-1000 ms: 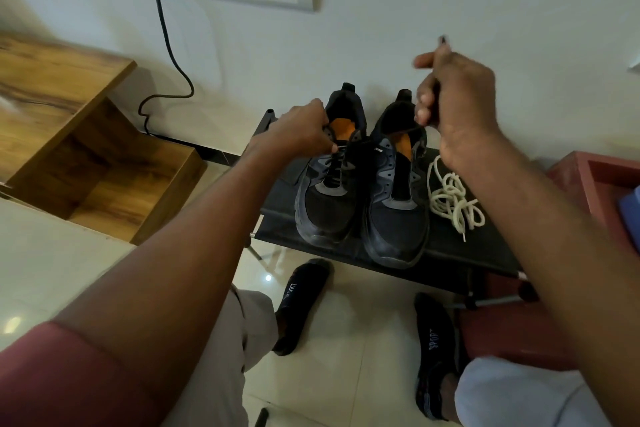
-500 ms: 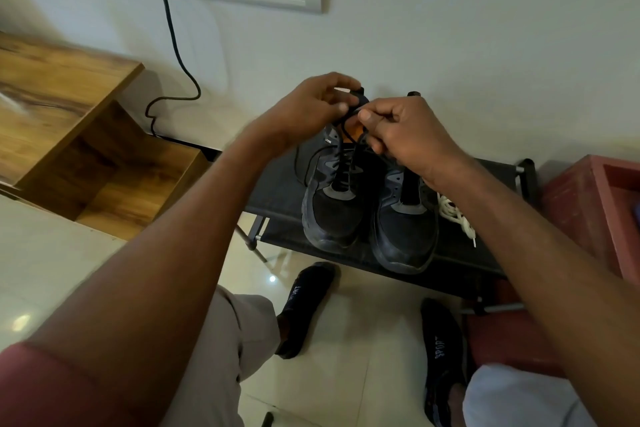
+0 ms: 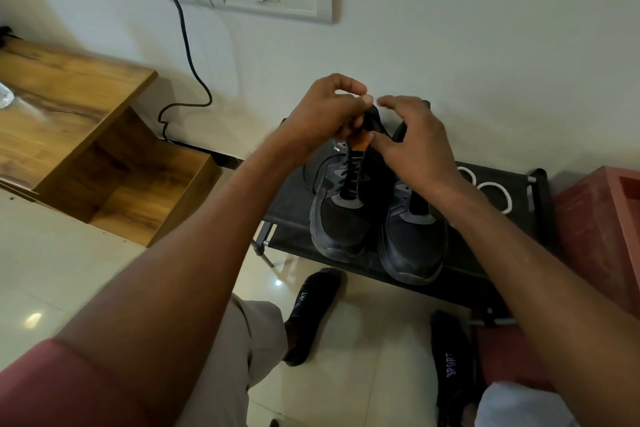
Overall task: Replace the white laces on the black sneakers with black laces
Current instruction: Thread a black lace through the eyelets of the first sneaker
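My left hand [image 3: 327, 113] pinches the soft, limp black lace [image 3: 372, 120] above the left sneaker [image 3: 341, 218]; my right hand [image 3: 412, 142] fingers curl loosely beside it, best gripped near its stiff tip.

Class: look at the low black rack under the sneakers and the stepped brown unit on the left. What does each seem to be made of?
The low black rack looks like matt dark fabric stretched over thin shiny metal tubes, which show at its corners. The stepped brown unit looks like wood or wood-grain laminate: streaky grain, a soft sheen. The view cannot settle which.
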Tool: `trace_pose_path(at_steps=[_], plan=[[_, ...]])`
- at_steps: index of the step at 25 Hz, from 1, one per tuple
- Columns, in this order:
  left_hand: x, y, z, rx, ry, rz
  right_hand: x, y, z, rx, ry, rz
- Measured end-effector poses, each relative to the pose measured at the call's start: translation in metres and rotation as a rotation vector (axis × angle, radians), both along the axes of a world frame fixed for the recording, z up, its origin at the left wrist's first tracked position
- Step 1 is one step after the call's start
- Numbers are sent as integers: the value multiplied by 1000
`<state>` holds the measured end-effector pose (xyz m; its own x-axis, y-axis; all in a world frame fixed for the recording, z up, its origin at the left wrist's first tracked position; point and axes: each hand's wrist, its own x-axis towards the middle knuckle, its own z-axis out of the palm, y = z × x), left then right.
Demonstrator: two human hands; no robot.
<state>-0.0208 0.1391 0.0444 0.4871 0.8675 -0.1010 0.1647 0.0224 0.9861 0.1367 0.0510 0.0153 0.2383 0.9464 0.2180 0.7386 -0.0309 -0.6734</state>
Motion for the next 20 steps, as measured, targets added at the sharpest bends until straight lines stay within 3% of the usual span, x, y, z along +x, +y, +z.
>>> trace_pose_path(at_steps=[3,7,13,20], plan=[[8,0,-3,20,-17,25,-2,6,2,18,322,-11],[10,1,-6,40,26,82,-1,9,-5,21,222,-60],[1,10,-15,111,206,156,-16,22,-7,68,313,-37],[-9,13,-20,78,189,139,-22,32,-21,-5,321,-43]])
